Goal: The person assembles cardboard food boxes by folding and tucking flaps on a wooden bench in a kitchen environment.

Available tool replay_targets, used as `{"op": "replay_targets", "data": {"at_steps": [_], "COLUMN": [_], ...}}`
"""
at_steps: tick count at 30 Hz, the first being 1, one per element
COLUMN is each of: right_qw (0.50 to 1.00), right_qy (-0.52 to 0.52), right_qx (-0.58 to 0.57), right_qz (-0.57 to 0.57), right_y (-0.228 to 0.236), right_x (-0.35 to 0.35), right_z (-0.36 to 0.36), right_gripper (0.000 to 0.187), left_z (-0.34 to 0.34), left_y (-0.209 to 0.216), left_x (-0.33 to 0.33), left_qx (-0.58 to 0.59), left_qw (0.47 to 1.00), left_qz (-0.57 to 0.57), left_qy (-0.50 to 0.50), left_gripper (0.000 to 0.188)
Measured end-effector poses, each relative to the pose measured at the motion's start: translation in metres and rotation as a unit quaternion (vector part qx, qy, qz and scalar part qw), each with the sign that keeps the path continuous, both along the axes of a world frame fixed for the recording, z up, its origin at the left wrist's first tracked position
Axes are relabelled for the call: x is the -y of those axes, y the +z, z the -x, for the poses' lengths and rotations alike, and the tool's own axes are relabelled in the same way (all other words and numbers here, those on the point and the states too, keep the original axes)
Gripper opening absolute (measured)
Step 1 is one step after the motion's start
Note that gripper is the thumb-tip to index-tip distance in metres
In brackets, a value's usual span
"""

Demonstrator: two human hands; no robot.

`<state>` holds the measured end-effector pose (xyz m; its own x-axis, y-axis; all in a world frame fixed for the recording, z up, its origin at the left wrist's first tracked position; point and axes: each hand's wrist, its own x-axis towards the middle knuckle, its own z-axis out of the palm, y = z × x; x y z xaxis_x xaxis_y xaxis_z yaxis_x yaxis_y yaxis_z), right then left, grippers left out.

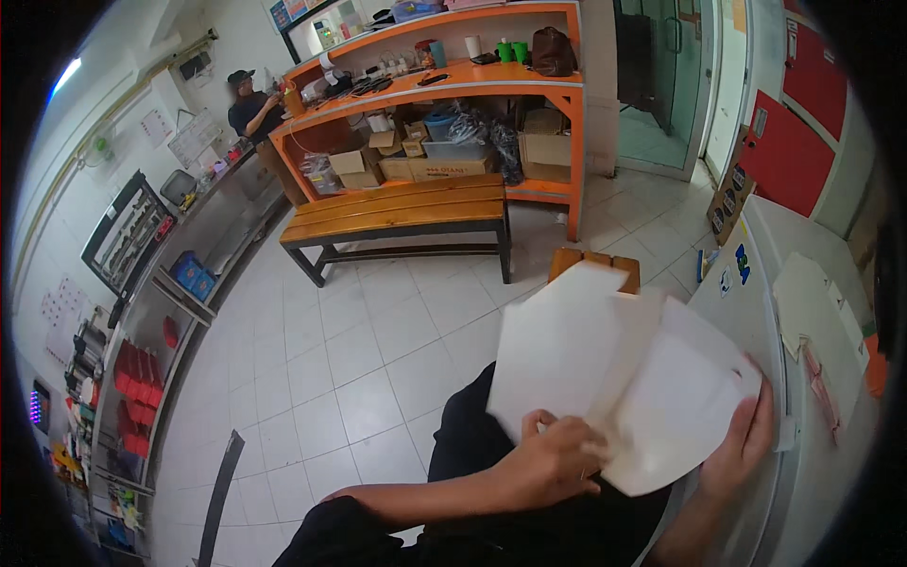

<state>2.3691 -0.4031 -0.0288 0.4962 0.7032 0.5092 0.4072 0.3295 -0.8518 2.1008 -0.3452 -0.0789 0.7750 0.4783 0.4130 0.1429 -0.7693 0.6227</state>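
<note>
Above my lap is a creased piece of white cardboard [567, 350], with two broad panels meeting at a fold and cut, notched edges. My right hand [742, 430] grips its right edge, thumb on the near face and the other fingers mostly behind it. My left hand [557, 458] is at the lower edge beside the fold, its fingers bent against the cardboard and slightly blurred. Close by on the right, more flat white cardboard pieces [817, 317] lie on top of a white chest-like appliance [756, 246].
A wooden bench [397, 213] stands ahead, before an orange counter [416, 90] holding boxes and bags. A small wooden stool [567, 260] is partly behind the cardboard. Metal shelving [175, 369] with red items runs along the left. Another person [250, 109] stands at the far left.
</note>
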Motion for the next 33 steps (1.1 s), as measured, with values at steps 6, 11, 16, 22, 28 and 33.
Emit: {"op": "replay_targets", "data": {"at_steps": [6,11,16,22,28,33], "right_qw": [0.887,0.912,0.938,0.918,0.926,0.961], "right_qy": [0.321,0.257,0.081,0.113,0.038,0.161], "right_qx": [0.320,0.307,0.338,0.379,0.375,0.220], "right_qz": [-0.082,-0.092,0.015,0.003,-0.001,-0.039], "right_y": [0.030,0.009,0.010,-0.001,-0.037,-0.029], "right_x": [0.018,0.020,0.007,-0.002,-0.017,-0.013], "right_z": [0.052,0.070,0.085,0.080,0.105,0.083], "right_gripper": [0.044,0.049,0.051,0.044,0.059,0.055], "left_z": [0.013,0.003,-0.008,-0.015,-0.017,-0.001], "left_y": [0.040,0.030,0.032,0.026,0.018,0.032], "left_x": [0.001,-0.005,0.014,0.019,0.033,0.002], "left_qx": [0.435,0.410,0.386,0.437,0.325,0.386], "left_qw": [0.483,0.642,0.712,0.689,0.820,0.839], "left_qz": [0.745,0.648,0.582,0.572,0.445,0.357], "left_qy": [-0.149,-0.027,0.071,0.087,0.158,0.139], "left_gripper": [0.067,0.044,0.052,0.039,0.039,0.022]}}
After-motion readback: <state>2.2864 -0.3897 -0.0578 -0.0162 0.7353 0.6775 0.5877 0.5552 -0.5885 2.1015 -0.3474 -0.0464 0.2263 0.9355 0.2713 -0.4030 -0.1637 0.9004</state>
